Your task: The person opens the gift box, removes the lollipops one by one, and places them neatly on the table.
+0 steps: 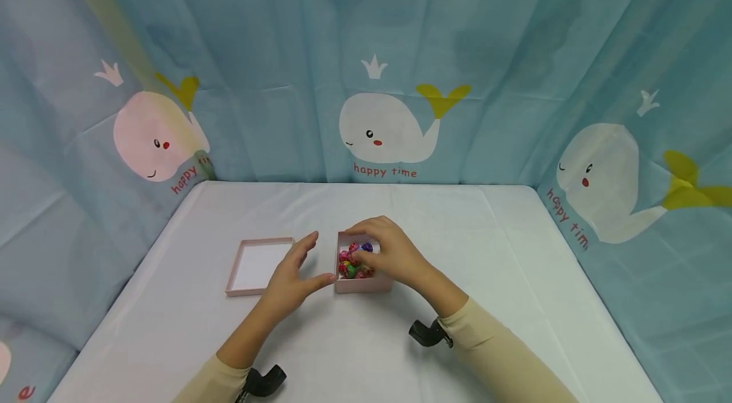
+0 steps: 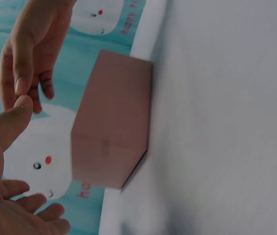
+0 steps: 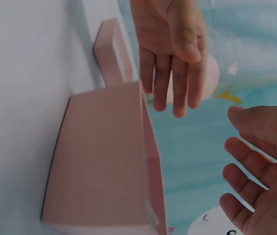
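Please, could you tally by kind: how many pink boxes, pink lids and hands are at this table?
Pink box: 1
Pink lid: 1
Hands: 2, the left hand and the right hand
Total: 4

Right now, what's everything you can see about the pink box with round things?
The pink box looks like smooth cardboard, with straight sides and an open top. It stands upright on the white table, colourful round things inside. The right hand is above it, the left hand beside it; neither clearly touches it.
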{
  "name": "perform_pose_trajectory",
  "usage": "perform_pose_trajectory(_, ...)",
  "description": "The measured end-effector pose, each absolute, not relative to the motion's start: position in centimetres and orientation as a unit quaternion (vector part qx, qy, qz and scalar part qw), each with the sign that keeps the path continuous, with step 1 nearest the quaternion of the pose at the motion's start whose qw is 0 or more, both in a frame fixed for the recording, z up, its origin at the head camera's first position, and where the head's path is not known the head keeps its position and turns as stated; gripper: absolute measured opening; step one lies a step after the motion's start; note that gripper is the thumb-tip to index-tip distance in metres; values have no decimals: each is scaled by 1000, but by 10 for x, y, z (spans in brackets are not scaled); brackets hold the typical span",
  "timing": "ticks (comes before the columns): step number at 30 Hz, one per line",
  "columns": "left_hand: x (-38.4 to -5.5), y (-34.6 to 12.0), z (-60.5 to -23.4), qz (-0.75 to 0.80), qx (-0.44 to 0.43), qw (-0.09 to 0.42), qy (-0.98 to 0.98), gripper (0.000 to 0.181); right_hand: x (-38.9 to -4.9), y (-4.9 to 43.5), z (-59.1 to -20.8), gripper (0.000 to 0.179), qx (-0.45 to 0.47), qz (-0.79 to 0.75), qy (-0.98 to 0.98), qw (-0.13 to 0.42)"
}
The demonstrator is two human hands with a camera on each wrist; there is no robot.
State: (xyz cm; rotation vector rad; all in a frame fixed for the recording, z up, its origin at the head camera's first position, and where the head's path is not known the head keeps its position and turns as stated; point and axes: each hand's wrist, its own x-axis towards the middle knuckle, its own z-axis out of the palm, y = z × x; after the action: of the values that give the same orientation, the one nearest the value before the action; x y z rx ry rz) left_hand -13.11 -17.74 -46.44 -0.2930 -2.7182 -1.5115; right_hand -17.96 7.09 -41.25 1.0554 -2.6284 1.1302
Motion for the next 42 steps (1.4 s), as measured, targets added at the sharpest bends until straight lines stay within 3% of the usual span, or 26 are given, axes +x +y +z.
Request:
perform_pose_trajectory(8,-137,-151,-479,-488,-87,-13,-869,108,-194,77,-426,40,349,359,-865,41)
perform_pose_trajectory(23,-139,-140,-493,-500,-78,-9,-862,109,-212,71,-450,38,368,272,-889,0)
perform_pose_trajectory(42,-138,-136,-502,-529,-87,11,-844,99,-219,64,-472,24,397,174,-901,25)
